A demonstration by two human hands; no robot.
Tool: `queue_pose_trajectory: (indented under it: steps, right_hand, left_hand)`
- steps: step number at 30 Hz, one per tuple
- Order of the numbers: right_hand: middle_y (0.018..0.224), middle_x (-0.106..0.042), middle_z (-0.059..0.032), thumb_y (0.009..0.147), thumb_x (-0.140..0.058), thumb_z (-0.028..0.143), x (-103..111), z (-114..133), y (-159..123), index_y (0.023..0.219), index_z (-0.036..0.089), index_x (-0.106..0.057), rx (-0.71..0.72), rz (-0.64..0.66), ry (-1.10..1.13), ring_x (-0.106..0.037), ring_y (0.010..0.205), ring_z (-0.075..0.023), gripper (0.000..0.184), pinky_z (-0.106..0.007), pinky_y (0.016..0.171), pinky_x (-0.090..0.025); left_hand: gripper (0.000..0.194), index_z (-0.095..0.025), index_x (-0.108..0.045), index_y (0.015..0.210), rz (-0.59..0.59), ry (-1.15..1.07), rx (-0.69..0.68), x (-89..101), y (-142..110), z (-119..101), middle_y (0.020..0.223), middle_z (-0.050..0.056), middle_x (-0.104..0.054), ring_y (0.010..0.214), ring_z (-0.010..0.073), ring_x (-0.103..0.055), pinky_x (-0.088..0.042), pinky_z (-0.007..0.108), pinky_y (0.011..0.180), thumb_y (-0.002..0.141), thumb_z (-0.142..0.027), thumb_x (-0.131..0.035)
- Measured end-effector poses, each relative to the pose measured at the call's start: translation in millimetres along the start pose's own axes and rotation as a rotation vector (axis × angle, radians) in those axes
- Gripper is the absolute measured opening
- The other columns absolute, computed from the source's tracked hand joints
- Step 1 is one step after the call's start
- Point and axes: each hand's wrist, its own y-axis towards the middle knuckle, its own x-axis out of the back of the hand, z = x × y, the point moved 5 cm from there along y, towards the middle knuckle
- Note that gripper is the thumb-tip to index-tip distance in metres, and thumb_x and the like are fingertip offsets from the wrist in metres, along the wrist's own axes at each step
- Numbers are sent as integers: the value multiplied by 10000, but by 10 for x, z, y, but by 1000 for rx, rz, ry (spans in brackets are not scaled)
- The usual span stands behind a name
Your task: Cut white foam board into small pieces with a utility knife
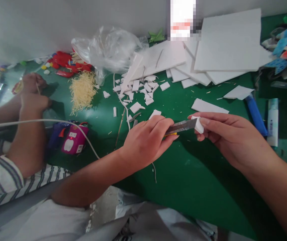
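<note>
My left hand (149, 139) is closed around a utility knife (182, 126) with a yellow part showing under the fingers. The knife's blade points right and its tip meets a small white foam piece (199, 125). That piece is pinched between the thumb and fingers of my right hand (230, 137). Both hands are raised over the green table (183, 187). Just behind them lie a flat white foam strip (210, 106) and a heap of cut foam scraps (147, 90).
White foam sheets (228, 43) are stacked at the back right. A blue tube (256, 115) and a white glue tube (273, 122) lie to the right. A pink power adapter (75, 139), a cable (58, 121), yellow shreds (83, 90) and a co-worker's hands (34, 90) are at left.
</note>
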Motion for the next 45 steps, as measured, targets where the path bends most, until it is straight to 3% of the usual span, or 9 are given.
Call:
queue_pose_trajectory:
  steps: [7,13,20,26,33,39,42,45]
  right_hand:
    - [773,-756,-34,645,-909,475,-14,-6,-11,810,270,-835,19,14,-39,-608,583,-125,273,-313,618,-554]
    - [657,-691,-13,654,-901,416,29,24,-24,808,261,-833,29,-20,-21,-596,578,-131,230,-319,630,-544]
    - [722,-736,-11,720,-857,455,-11,-6,-19,808,300,-829,99,40,-99,-622,598,-149,181,-349,655,-567]
    - [677,-717,-1,683,-872,406,53,22,-23,771,298,-819,106,-83,-71,-624,591,-139,149,-331,671,-558]
    - [667,-702,9,741,-802,372,62,18,-15,822,251,-819,145,-64,-119,-602,590,-127,147,-306,661,-529]
    - [744,-721,0,764,-777,357,81,24,-35,833,267,-813,199,-124,-199,-608,614,-135,119,-319,671,-535]
    - [688,-685,7,822,-728,326,134,88,-93,876,287,-815,301,-267,-329,-625,645,-155,110,-333,707,-541]
    - [810,-735,-12,879,-686,327,157,157,-145,941,311,-810,473,-352,-534,-656,732,-175,139,-341,737,-549]
  left_hand:
    - [148,-180,-589,1116,3,3,9,-9,5,-9,1014,49,-748,852,154,-730,-551,250,705,1040,-298,-544]
    - [152,-188,-585,1104,-7,4,0,0,5,5,1015,52,-751,841,155,-725,-563,261,705,1043,-316,-531]
    - [153,-185,-569,1126,20,-16,20,-24,2,11,1032,59,-749,847,159,-727,-566,269,704,1041,-304,-526]
    - [161,-185,-560,1130,-1,-22,-2,-3,-11,2,1030,63,-749,842,160,-727,-565,268,689,1045,-316,-521]
    - [165,-193,-575,1129,25,-3,-1,-16,-9,-9,1027,56,-752,843,155,-728,-566,263,699,1044,-321,-512]
    - [170,-176,-563,1128,-56,-45,21,55,-30,4,960,44,-741,798,150,-719,-532,242,613,1028,-306,-516]
    - [149,-175,-600,1050,47,-24,24,25,-35,-42,898,24,-731,726,149,-710,-498,244,564,1005,-306,-543]
    - [142,-182,-640,970,201,1,-10,-66,-39,-102,863,10,-721,658,150,-682,-482,261,548,981,-310,-580]
